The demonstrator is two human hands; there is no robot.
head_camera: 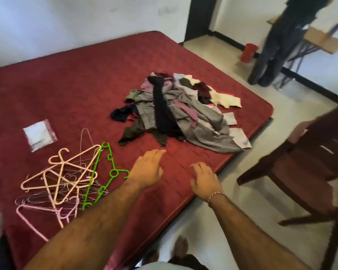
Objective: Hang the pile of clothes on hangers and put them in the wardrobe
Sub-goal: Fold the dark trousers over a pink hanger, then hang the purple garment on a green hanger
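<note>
Both grips, left hand [147,169] and right hand [204,179], loose, seemingly empty, clothes pile [181,112] beyond

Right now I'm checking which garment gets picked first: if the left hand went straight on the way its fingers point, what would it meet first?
Probably the pile of clothes. The left hand points up the red mattress toward the pile's near edge, with only bare mattress between. Depth is unclear.
</note>
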